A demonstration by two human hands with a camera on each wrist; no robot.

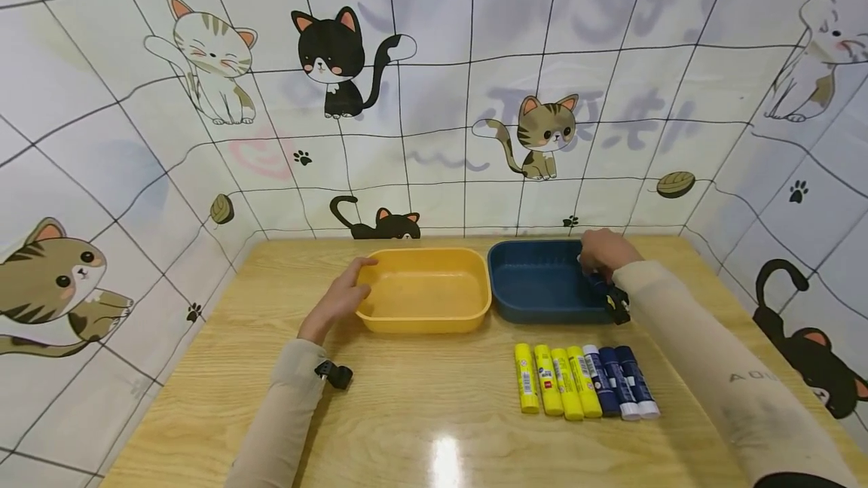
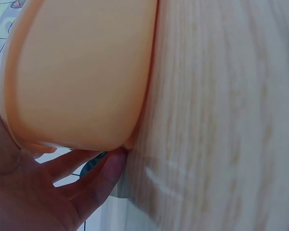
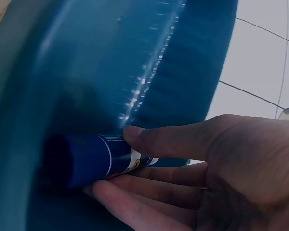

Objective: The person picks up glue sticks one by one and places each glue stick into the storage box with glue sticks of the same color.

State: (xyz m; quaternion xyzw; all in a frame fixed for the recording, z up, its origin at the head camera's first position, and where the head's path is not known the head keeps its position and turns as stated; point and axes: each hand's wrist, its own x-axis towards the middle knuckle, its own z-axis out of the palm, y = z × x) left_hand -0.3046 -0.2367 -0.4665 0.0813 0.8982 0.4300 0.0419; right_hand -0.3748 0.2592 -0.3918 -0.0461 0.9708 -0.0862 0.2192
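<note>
My left hand (image 1: 339,298) grips the left end of a yellow plastic tray (image 1: 423,324); some digits reach over its rim and a fingertip (image 2: 114,166) lies low against its outer wall. Inside the right end of a dark blue tray (image 1: 542,316), my right hand (image 1: 608,251) holds a dark blue glue stick (image 3: 89,161). In the right wrist view the thumb presses its upper side and the fingers lie beneath it. That stick is mostly hidden by the hand in the head view. No other stick shows in either tray.
In front of the blue tray, a row of yellow glue sticks (image 1: 526,379) and three dark blue glue sticks (image 1: 618,382) lies on the wooden table (image 1: 407,405). Both trays stand side by side near the back edge, before a wall covering (image 1: 434,96) printed with cats.
</note>
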